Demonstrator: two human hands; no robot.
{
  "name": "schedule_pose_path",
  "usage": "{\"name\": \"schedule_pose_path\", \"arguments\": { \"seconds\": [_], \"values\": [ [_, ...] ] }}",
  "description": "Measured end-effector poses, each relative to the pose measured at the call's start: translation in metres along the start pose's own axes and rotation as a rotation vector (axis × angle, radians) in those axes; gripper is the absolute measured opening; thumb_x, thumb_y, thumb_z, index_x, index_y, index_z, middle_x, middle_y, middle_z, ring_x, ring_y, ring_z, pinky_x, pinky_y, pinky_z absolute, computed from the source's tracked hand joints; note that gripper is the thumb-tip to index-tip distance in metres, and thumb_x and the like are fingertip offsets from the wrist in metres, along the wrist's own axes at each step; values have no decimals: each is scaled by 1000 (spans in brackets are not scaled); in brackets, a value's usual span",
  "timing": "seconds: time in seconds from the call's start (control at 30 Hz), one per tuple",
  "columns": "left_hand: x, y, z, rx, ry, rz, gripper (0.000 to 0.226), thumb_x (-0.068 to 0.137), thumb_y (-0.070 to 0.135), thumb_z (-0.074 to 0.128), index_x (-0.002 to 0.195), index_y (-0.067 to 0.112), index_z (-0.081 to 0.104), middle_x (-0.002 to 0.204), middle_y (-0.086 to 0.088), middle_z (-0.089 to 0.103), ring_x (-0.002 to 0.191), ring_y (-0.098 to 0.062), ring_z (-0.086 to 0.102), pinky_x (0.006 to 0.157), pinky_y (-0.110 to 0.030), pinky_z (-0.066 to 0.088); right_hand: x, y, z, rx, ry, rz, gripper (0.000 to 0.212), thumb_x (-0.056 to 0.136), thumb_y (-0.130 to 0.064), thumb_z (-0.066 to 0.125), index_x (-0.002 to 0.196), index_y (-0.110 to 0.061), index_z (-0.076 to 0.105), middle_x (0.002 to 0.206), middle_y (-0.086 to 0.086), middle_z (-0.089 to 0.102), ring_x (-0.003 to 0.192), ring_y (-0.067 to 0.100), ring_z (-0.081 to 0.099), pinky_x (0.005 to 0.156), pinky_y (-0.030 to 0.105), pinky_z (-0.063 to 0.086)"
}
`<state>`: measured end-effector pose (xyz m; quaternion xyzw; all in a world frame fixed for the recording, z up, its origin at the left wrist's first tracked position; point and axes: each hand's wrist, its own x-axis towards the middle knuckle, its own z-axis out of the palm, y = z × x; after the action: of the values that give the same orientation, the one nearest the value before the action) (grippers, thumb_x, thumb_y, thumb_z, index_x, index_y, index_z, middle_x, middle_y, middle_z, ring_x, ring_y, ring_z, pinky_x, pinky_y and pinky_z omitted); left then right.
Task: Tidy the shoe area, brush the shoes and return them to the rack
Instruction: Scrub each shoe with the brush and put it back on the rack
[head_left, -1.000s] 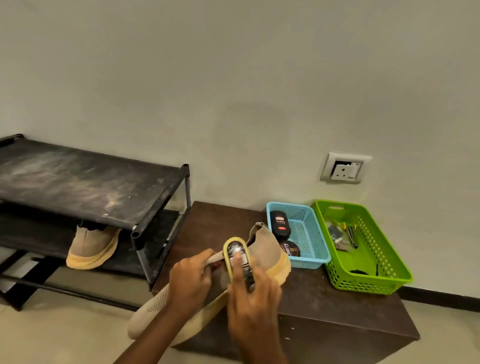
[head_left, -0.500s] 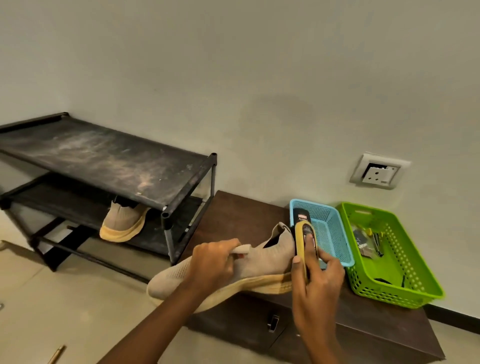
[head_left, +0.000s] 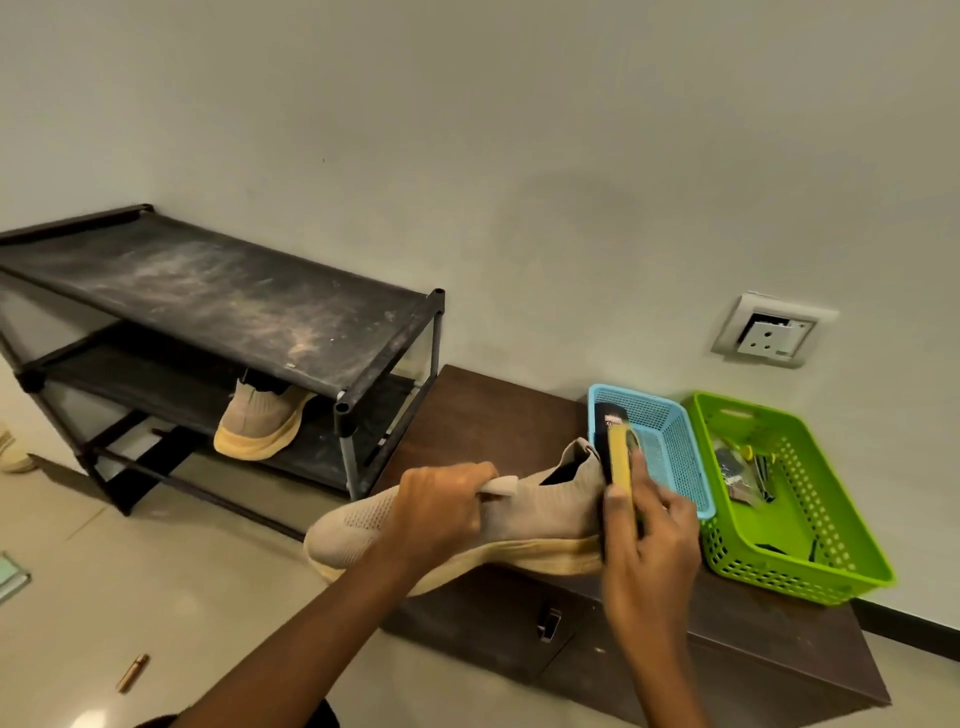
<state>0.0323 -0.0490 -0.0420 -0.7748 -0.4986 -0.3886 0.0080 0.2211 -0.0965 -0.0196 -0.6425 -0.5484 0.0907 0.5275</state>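
One beige sneaker (head_left: 545, 512) points toe-first at the shoe rack (head_left: 218, 291), left grip (head_left: 441, 509) clasping its middle. Right grip (head_left: 654, 540) holds the yellow brush (head_left: 621, 457) at its heel.

We log the rack (head_left: 218, 291) at left against the wall (head_left: 519, 156), a shoe (head_left: 260, 423) on its second shelf. The cabinet (head_left: 493, 421) stands just right of it. On the cabinet, left basket (head_left: 639, 397) and right basket (head_left: 810, 582) sit side by side below the socket (head_left: 774, 332). A second shoe (head_left: 535, 514) is left of and before them, brush (head_left: 621, 462) at its heel.
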Motion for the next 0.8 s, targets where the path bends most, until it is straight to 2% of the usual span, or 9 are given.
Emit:
{"name": "schedule_pose_path", "arguments": {
  "seconds": [0.07, 0.17, 0.33, 0.43, 0.5, 0.6, 0.67, 0.7, 0.8],
  "values": [
    [2, 1, 3, 18, -21, -5, 25, 81, 21, 41, 70, 19, 64, 57, 5, 63, 46, -14, 57, 38, -28, 45, -1, -7, 1, -40, -19, -56, 57, 86, -45, 35, 135, -19, 49, 105, 7, 48, 100, 17, 45, 88, 29, 37],
    [-3, -2, 4, 55, -52, -15, 29, 83, 28, 40, 71, 20, 64, 58, 5, 64, 46, -13, 58, 40, -32, 48, -3, 11, -2, -148, -60, 28, 63, 81, -49, 29, 133, -18, 47, 96, 19, 59, 93, 33, 50, 80, 37, 38],
    [3, -4, 4, 41, -10, -114, 31, 82, 26, 37, 75, 20, 67, 63, 3, 67, 53, -18, 63, 44, -33, 49, -10, -8, -8, -36, -58, -60, 55, 86, -43, 41, 134, -19, 50, 105, 7, 46, 101, 15, 44, 89, 29, 36],
    [6, 0, 0, 27, -119, -277, 23, 89, 23, 46, 88, 19, 69, 75, 0, 70, 70, -22, 65, 59, -33, 49, -9, 12, -6, -218, -67, 31, 60, 80, -48, 30, 133, -24, 45, 98, 19, 54, 94, 34, 51, 84, 41, 44],
    [11, 2, -2, -68, -95, -458, 18, 92, 18, 51, 88, 16, 68, 73, -4, 66, 71, -25, 62, 58, -29, 39, -9, 25, -9, -222, -24, 146, 60, 78, -49, 28, 132, -25, 38, 94, 24, 56, 92, 39, 53, 82, 46, 44],
    [19, 4, -8, -368, 51, -753, 29, 95, 28, 53, 72, 13, 62, 62, -1, 57, 64, -22, 55, 52, -28, 31, -18, 10, -9, -36, -16, 126, 66, 80, -50, 31, 138, -19, 42, 100, 11, 49, 96, 20, 47, 91, 25, 36],
    [17, 5, -9, -504, 118, -933, 33, 95, 31, 54, 68, 12, 57, 61, 1, 53, 64, -20, 51, 52, -27, 32, -28, -7, -7, 78, -66, 91, 67, 81, -52, 31, 139, -20, 41, 102, 5, 46, 91, 4, 44, 84, 1, 28],
    [15, 6, -10, -552, 136, -993, 33, 94, 30, 55, 68, 10, 57, 63, 0, 54, 66, -20, 52, 54, -27, 34, -32, -12, -4, 118, -93, 98, 67, 80, -54, 32, 139, -22, 40, 102, 4, 46, 89, -4, 44, 80, -5, 25],
    [7, 11, -12, -677, 177, -1076, 27, 93, 26, 57, 75, 8, 64, 75, -9, 64, 74, -24, 59, 65, -34, 47, -40, -17, 1, 212, -178, 166, 55, 84, -49, 39, 136, -33, 37, 105, -5, 48, 97, -18, 43, 77, -5, 30]
  ]
}}
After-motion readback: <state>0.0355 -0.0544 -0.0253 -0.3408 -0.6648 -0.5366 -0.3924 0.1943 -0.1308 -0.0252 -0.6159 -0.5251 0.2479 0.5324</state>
